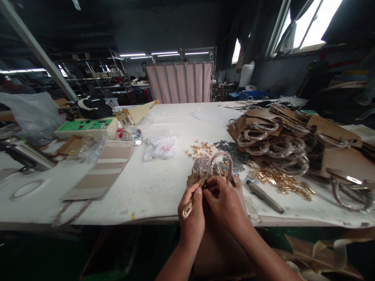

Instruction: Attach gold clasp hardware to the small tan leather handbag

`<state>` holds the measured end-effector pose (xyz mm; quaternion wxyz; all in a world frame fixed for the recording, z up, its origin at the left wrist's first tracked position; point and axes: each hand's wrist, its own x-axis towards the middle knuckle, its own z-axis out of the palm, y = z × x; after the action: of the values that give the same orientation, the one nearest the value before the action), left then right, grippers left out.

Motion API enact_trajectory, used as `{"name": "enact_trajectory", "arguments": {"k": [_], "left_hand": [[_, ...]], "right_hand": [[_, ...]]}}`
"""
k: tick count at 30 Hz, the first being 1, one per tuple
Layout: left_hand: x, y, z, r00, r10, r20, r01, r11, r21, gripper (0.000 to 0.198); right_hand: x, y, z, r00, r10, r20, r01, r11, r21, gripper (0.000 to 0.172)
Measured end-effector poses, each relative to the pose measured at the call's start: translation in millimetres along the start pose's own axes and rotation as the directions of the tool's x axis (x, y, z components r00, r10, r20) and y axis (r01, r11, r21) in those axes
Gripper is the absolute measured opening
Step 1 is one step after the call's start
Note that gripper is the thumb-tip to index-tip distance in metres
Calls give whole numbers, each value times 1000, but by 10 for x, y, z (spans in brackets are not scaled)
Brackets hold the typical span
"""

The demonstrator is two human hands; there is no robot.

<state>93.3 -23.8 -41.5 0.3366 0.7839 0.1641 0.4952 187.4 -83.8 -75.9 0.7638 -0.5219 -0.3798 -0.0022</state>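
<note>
My left hand [191,214] is closed around a narrow brown tab with a gold metal fitting [187,210] at its near end. Its thumb and forefinger pinch the tab's far end. Close beside it, my right hand [224,199] has its fingertips pressed together at the same spot, on something small that they mostly hide. Under both hands lies a brown bag piece [215,246], hanging over the table's front edge. Plastic-wrapped bag handles [221,158] stand up just beyond my fingers.
Gold metal fittings [281,181] and grey metal plates [234,154] lie beyond my hands. A dark rod-like tool [265,196] rests at right, before a heap of brown bag pieces [263,121]. A striped panel [102,169] and a plastic bag [160,146] lie left.
</note>
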Motion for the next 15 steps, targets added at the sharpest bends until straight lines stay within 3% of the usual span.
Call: {"name": "enact_trajectory", "arguments": {"k": [7,12,15], "left_hand": [[130,-196,-70,975,-172,-140,161,983,-85,44],[247,-290,-65,984,-179,-14,177,982,-61,47],[338,-334,-87,977,-208,-39,205,975,-81,55]], "right_hand": [[84,116,142,985,90,151,-126,960,252,15],[237,126,198,985,145,90,-158,973,167,9],[253,211,29,989,98,108,-117,976,186,15]]}}
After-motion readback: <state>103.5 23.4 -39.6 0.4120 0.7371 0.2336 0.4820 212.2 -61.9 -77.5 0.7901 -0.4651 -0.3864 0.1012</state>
